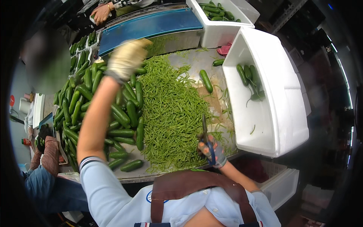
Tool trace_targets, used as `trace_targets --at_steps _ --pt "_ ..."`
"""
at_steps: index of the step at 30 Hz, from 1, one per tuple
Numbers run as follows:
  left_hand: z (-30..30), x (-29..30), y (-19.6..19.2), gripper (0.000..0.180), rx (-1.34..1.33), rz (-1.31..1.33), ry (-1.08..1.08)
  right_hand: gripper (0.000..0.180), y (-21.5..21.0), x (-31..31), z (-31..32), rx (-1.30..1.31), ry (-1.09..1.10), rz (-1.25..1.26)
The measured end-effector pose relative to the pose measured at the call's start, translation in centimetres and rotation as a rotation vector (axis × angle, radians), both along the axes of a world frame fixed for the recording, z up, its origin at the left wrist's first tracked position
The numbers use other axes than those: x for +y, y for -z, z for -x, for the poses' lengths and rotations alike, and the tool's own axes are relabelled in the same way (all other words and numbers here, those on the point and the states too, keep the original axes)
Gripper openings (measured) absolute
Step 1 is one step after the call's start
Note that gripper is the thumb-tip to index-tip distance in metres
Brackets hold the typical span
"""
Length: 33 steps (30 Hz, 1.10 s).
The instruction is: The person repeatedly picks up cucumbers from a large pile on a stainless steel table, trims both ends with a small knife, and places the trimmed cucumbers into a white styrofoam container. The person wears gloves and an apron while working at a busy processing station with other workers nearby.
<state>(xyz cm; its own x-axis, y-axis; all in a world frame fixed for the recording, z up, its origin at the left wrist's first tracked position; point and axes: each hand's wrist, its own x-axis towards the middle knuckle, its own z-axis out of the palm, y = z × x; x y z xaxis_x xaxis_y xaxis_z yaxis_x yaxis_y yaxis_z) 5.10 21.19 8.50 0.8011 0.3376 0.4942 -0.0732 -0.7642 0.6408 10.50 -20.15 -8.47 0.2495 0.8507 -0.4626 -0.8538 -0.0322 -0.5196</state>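
My left hand (126, 58), in a cream glove, is raised over the far end of the heap, near the blue-topped metal bin; motion blurs its fingers. My right hand (215, 151), in a grey patterned fingerless-looking glove, grips scissors (205, 130) with dark blue handles, their blades pointing away from me over the heap's right edge. A wide heap of thin green pods (170, 113), like beans, covers the middle of the metal table. Along its left side lie many cucumbers (121, 115). A single cucumber (206, 81) rests on the bare metal to the right.
A white foam box (270, 113) lies on its side at right, with several cucumbers (247, 73) inside. Another foam box (227, 32) of cucumbers stands behind. The blue-topped bin (151, 30) borders the far side. Other people's hands (101, 14) show at the far left; a dark-gloved hand (44, 133) at left.
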Motion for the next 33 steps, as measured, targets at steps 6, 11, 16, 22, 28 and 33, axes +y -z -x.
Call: trace_targets --at_steps 6,11,16,22,28,33 --pt "-13.7 -11.7 9.3 0.036 0.480 -0.511 0.238 0.057 4.8 -5.4 -1.1 1.262 -0.122 -0.345" --pt "-21.0 -13.0 16.0 0.038 0.784 -0.764 0.423 0.065 8.9 -8.2 -2.8 1.338 -0.091 -0.461" --pt "-20.7 -11.7 14.2 0.041 0.738 -0.755 0.468 0.067 15.7 -11.9 -3.2 1.162 0.095 -0.410" --pt "-21.7 -9.6 15.4 0.031 0.483 -0.286 0.255 0.067 15.6 -10.6 -5.6 0.850 0.212 -0.101" --pt "-29.5 -9.3 19.9 0.034 0.217 0.431 -0.234 0.068 16.3 -9.5 -5.9 0.775 0.159 0.029" --pt "-31.4 -12.5 18.2 0.031 0.378 0.212 -0.259 0.069 16.3 -8.8 -5.7 0.779 0.164 0.043"
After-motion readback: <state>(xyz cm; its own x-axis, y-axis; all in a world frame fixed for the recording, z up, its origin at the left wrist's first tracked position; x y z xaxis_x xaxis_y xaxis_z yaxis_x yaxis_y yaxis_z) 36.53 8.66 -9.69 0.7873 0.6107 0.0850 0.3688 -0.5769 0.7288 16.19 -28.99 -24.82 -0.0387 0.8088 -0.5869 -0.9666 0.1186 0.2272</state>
